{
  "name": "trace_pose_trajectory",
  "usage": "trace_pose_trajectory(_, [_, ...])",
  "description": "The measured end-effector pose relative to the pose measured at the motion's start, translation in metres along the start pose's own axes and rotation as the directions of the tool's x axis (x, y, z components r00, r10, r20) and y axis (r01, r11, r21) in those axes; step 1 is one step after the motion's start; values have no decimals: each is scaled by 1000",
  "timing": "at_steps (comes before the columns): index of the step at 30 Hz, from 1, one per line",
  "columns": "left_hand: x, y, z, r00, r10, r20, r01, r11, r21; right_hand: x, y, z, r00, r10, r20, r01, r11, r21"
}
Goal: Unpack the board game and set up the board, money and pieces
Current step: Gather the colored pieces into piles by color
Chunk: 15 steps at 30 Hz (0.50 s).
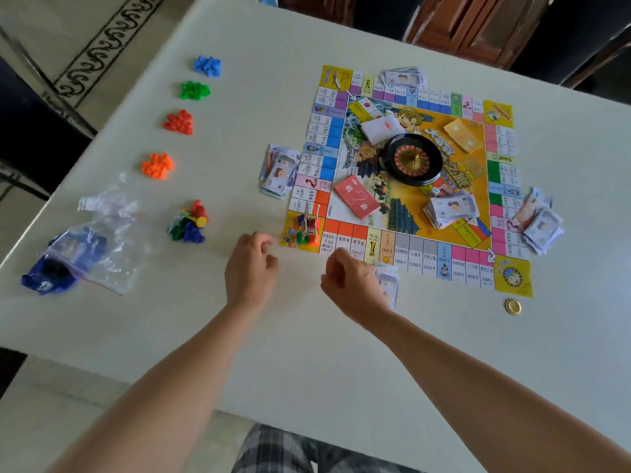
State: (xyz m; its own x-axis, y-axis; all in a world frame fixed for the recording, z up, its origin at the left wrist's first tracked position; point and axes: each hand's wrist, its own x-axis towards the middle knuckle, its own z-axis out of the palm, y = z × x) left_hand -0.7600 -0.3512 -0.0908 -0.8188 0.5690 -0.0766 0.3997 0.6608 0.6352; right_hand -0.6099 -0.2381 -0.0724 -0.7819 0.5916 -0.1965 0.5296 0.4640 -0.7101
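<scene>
The white table [341,353] left a broad bare stretch between its near edge and the board [409,257], and both forearms reached across that open ground from the bottom of the head view. The board lay flat right of centre, its near edge just beyond the knuckles. A roulette wheel [411,160] sat in its middle, with a red card deck [356,197], a stack of banknotes [450,206] and yellow cards [462,134] around it. More notes lay at the board's left edge [280,172] and right edge [539,220]. A gold coin [513,306] rested on the cloth just off the near right corner. Along the table's left side ran a row of small heaps, well apart from one another: blue pieces [207,65], green pieces [194,90], red pieces [179,121], orange pieces [158,165] and mixed pawns [189,221]. Crumpled plastic bags [99,240] lay nearest the left edge. The left hand [251,264] hovered beside the board's near left corner, fingers loosely curled and empty. The right hand [348,281] was curled over the board's near edge, thumb close to forefinger. Whether it pinched anything could not be told. A small pile of notes [389,285] lay partly hidden behind it.
</scene>
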Motion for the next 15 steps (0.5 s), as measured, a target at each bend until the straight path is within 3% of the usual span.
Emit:
trace_pose_trajectory(5, [1, -4, -18, 993, -69, -97, 64, 997, -53, -9, -31, 11, 988, -110, 110, 109, 994, 11])
trace_pose_trajectory(11, [45, -31, -77, 974, -91, -209, 77, 994, -77, 38, -101, 40, 973, -226, 55, 219, 969, 119])
trace_pose_trajectory(15, [98, -63, -125, 967, -64, -246, 51, 997, -61, 97, -148, 68, 983, -180, 26, 175, 976, 131])
